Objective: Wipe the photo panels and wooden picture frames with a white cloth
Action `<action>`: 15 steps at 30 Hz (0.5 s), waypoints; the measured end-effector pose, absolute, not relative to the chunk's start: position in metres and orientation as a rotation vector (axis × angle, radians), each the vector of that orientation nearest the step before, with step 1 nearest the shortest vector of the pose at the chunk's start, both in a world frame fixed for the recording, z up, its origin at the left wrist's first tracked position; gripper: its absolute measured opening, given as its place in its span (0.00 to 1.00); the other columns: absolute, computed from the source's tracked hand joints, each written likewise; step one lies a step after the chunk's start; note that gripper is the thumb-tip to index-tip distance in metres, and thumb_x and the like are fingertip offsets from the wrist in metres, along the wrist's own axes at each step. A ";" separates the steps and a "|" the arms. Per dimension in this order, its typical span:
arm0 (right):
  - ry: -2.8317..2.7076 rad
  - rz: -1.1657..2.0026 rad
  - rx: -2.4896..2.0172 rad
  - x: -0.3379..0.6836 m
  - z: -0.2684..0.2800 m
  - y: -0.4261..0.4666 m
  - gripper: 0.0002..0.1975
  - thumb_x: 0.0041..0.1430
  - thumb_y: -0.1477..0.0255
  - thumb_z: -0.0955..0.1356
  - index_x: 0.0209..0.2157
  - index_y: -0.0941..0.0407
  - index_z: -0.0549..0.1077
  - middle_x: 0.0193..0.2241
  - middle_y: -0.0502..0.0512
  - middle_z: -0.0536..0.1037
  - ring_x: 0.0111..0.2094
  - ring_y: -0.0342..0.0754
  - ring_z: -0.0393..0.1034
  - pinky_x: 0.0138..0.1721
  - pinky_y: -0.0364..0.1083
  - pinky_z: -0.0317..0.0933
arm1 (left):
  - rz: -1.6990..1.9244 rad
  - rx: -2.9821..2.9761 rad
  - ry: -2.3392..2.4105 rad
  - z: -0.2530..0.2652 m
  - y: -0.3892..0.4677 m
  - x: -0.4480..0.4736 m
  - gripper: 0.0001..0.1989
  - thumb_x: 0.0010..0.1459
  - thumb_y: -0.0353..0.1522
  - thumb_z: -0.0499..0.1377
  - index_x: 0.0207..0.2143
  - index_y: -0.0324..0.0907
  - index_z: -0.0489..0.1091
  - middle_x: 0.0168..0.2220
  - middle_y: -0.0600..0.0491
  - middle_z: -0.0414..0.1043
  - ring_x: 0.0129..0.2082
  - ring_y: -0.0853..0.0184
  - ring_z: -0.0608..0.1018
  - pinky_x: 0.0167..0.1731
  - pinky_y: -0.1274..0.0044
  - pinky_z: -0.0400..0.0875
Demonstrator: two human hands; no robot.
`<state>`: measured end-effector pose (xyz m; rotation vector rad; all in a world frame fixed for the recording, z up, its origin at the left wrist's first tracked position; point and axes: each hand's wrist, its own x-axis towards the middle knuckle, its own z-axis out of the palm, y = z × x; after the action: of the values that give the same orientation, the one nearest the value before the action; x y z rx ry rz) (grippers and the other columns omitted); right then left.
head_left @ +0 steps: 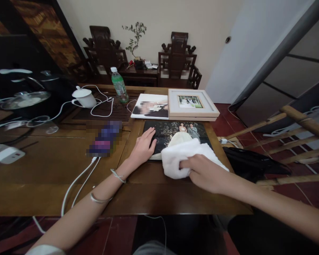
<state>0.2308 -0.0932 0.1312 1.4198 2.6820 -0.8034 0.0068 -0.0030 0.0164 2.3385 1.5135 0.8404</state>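
Note:
A dark wedding photo panel (161,132) lies flat on the wooden table, with a couple and a wide white dress on it. My left hand (144,147) rests flat at its left edge, fingers stretched out. Bunched in my right hand (203,171) is a white cloth (175,161), pressed on the lower right part of the panel and covering it there. The fingers of that hand are partly sunk in the cloth.
Behind the panel lie a white photo board (149,106) and a pale wooden picture frame (194,102). To the left are a phone (105,138) with white cables, a green-labelled bottle (119,85), a lidded white cup (83,97) and a glass-lidded pot (26,101). A bamboo chair (303,124) stands right.

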 end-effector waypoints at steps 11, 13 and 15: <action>2.807 -0.455 1.502 0.209 0.127 0.032 0.21 0.51 0.81 0.58 0.41 0.59 0.77 0.44 0.58 0.78 0.43 0.53 0.68 0.45 0.45 0.56 | 0.779 2.343 1.496 0.018 -0.002 0.006 0.24 0.65 0.33 0.44 0.61 0.35 0.55 0.65 0.39 0.52 0.66 0.58 0.54 0.60 0.58 0.55; 2.813 -0.417 1.558 0.205 0.122 0.045 0.21 0.52 0.81 0.58 0.42 0.59 0.77 0.45 0.58 0.78 0.44 0.53 0.68 0.46 0.45 0.56 | 0.791 2.347 1.497 0.016 -0.001 0.005 0.23 0.65 0.33 0.45 0.61 0.36 0.56 0.64 0.40 0.53 0.65 0.58 0.55 0.60 0.58 0.56; 2.829 -0.396 1.621 0.202 0.116 0.049 0.22 0.52 0.81 0.58 0.44 0.59 0.76 0.45 0.59 0.78 0.45 0.53 0.69 0.45 0.45 0.56 | 0.811 2.351 1.490 0.014 0.000 0.004 0.23 0.64 0.33 0.46 0.60 0.37 0.57 0.64 0.41 0.54 0.65 0.58 0.56 0.60 0.58 0.56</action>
<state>0.2019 0.0485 0.1161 1.6214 2.8285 -0.3958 0.0041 0.0000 0.0144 2.3507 1.4902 0.8113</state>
